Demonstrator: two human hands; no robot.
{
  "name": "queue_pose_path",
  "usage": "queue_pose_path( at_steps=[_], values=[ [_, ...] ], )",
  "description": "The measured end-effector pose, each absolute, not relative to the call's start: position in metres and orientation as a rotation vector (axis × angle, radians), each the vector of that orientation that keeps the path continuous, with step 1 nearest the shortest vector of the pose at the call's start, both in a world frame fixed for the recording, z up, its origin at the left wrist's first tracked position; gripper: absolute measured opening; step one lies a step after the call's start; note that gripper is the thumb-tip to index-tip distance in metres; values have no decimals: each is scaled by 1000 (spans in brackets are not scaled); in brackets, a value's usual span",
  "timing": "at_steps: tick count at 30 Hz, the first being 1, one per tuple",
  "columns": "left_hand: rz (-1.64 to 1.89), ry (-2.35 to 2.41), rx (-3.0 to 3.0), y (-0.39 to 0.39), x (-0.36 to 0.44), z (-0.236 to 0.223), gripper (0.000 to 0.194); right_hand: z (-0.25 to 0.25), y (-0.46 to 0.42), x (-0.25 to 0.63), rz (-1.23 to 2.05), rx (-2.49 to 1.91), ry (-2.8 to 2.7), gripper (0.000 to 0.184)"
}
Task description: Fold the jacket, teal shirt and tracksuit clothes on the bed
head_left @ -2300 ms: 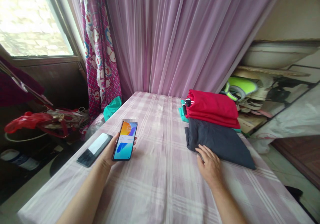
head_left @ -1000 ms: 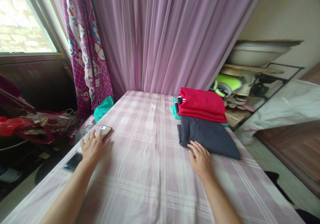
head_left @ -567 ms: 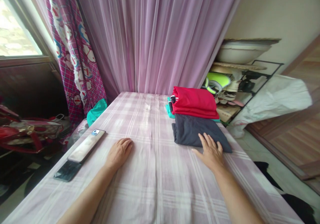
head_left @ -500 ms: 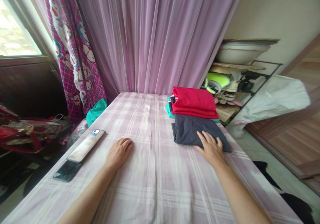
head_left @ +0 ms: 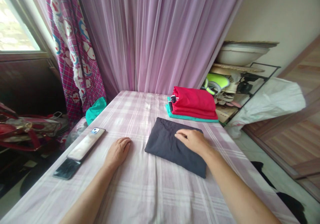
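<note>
A dark grey folded garment (head_left: 165, 140) lies at an angle on the checked tablecloth (head_left: 140, 184), in front of a stack of clothes. My right hand (head_left: 192, 139) is on top of it, fingers drawn together and bent against the fabric; the fingertips' hold on the fabric is partly hidden. Resting on the tablecloth left of the garment is my left hand (head_left: 118, 150), its fingers loosely stretched and holding nothing. Behind the garment, a red folded garment (head_left: 195, 101) tops the stack, with turquoise fabric (head_left: 197, 118) beneath.
Two phones, one pale-backed (head_left: 86, 145) and one dark (head_left: 66, 169), lie near the table's left edge. Purple curtains (head_left: 150, 41) hang behind the table. A rack (head_left: 260, 87) with shoes and a basin (head_left: 243, 54) stands at the right, near a white bag (head_left: 275, 97).
The dark garment has slid left and toward me and turned, moving away from the stack. My right hand moved left with it, its spread fingers drawing together. My left hand has stayed put.
</note>
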State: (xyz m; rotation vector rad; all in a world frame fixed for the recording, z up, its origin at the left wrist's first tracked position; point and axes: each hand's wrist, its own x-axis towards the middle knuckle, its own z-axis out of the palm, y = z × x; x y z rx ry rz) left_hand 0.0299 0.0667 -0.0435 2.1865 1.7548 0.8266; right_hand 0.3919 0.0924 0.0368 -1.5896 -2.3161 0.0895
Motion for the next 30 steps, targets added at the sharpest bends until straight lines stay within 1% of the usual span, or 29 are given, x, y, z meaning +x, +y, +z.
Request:
queue_pose_path(
  at_steps=[2,4,6,8,9,11,13,15,19,21,23,25,27,29,30],
  values=[
    [852,1759,2159,66,29,-43,37,32,115,397,-6,-1694,-2188,30],
    [870,1754,2145,67,29,-44,35,24,139,404,-43,-1757,-2157,36],
    [879,1748,2147,67,28,-45,35,15,159,411,-2,-1826,-2187,43],
    [896,1744,2140,67,27,-46,35,8,171,414,100,-1872,-2248,47],
    [908,1744,2127,67,27,-47,34,8,175,414,153,-1865,-2291,46],
    [947,1756,2075,67,25,-49,33,16,181,410,228,-1789,-2394,38],
    [1017,1791,1979,69,21,-51,32,38,187,398,216,-1700,-2484,30],
    [1115,1851,1826,71,16,-55,35,72,198,378,83,-1641,-2505,27],
    [1340,1913,1460,75,6,-60,42,158,228,334,-417,-1441,-2127,31],
    [1423,1887,1354,75,3,-62,43,191,238,317,-540,-1296,-1965,32],
    [1468,1871,1302,74,0,-63,45,205,239,305,-591,-1187,-1914,30],
    [1506,1893,1260,74,-2,-62,47,197,231,297,-580,-1139,-1964,27],
    [1550,1923,1217,74,-4,-61,48,172,218,294,-486,-1152,-2102,23],
    [1605,1944,1169,75,-6,-60,46,140,202,295,-274,-1206,-2337,21],
    [1636,1951,1141,75,-7,-59,46,124,193,298,-116,-1241,-2484,18]
  ],
)
